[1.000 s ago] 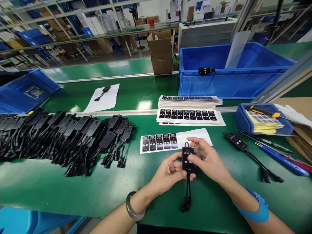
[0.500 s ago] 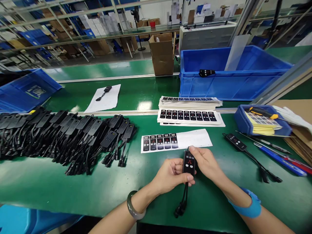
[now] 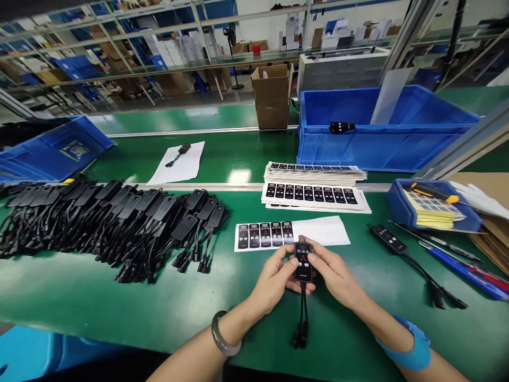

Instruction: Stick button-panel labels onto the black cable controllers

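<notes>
Between both hands is a small black controller (image 3: 303,269) with a labelled face and two short cables hanging down. My left hand (image 3: 278,271) wraps around its left side, thumb on the face near a white button. My right hand (image 3: 331,268) grips its right side, thumb pressed on the upper face. Just behind lies a sticker sheet (image 3: 322,232) with several black labels at its left and bare backing at its right. Another labelled controller (image 3: 392,240) rests to the right, its cables pointing toward me.
A long heap of black controllers (image 3: 131,209) covers the left. Stacked label sheets (image 3: 314,196) lie at centre, before a big blue crate (image 3: 358,148). At right are a small blue bin (image 3: 401,204) and a blue pen-like tool (image 3: 457,268). One controller (image 3: 184,149) lies on white paper (image 3: 191,167).
The controller is now more upright and squarely facing me. My right thumb has moved from its top edge down onto the face, and my left thumb has shifted up from its lower end.
</notes>
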{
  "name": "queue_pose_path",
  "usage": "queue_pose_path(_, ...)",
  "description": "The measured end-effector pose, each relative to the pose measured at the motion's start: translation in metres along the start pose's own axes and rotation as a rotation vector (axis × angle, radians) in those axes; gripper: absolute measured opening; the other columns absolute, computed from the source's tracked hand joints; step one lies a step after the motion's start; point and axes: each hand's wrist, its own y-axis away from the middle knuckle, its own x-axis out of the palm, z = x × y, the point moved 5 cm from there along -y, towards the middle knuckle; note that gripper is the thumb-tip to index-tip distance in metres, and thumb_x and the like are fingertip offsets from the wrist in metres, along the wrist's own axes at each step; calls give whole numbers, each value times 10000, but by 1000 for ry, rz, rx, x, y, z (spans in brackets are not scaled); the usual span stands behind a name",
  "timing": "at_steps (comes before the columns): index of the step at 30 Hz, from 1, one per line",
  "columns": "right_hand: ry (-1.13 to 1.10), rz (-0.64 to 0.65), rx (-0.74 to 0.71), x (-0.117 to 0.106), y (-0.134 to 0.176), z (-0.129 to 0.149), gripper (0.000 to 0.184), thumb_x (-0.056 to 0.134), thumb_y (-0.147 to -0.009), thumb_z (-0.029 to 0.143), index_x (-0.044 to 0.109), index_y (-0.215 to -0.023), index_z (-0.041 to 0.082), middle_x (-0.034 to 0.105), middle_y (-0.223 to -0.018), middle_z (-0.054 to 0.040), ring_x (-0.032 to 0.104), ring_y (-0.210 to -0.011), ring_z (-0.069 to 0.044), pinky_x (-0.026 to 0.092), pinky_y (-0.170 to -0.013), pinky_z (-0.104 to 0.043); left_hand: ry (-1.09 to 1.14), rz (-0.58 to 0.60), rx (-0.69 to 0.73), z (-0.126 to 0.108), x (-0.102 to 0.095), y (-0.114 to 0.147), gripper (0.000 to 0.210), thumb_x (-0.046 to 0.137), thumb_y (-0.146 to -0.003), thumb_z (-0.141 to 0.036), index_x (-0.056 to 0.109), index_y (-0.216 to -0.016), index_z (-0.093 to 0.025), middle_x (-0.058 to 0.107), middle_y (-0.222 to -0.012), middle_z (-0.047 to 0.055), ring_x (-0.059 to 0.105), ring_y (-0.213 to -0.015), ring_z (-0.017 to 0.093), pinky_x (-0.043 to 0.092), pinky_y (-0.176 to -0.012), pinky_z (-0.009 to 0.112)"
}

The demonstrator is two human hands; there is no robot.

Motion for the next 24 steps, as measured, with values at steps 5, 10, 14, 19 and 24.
queue_pose_path(5,74,42,-20,6,1,-3,587,300,-924,488,377,-1409,168,553,-899,-22,505,-768,-30,423,-697,-107,-29,-21,-21,4,-2,-4,396,521,-757,-491,398,-987,-193,555,-836,109,590,-632,259,507,-477,197)
queue_pose_path(10,135,68,-15,9,2,-4,590,268,-921,496,354,-1424,200,536,-780,0,457,-659,-23,369,-621,-109,-73,-29,-34,6,-5,-4,385,513,-744,-498,381,-946,-198,561,-837,115,585,-599,243,484,-444,195)
queue_pose_path(14,151,83,-6,10,2,-4,591,270,-927,492,343,-1434,196,520,-760,-5,446,-646,-24,356,-615,-110,-93,-28,-36,7,-6,-3,396,501,-736,-509,360,-937,-198,561,-802,107,583,-590,237,477,-435,186)
queue_pose_path(19,147,103,7,10,3,-4,598,272,-937,488,318,-1449,181,500,-724,-11,440,-645,-30,349,-617,-113,-103,-17,-42,6,-6,-4,386,490,-737,-493,359,-942,-192,560,-815,105,585,-597,231,480,-440,175)
queue_pose_path(24,142,103,-1,10,5,-4,606,276,-938,489,311,-1454,174,499,-730,-13,438,-646,-29,348,-617,-114,-106,-17,-39,4,-6,-4,374,499,-745,-492,370,-930,-194,560,-807,99,583,-592,232,478,-438,177)
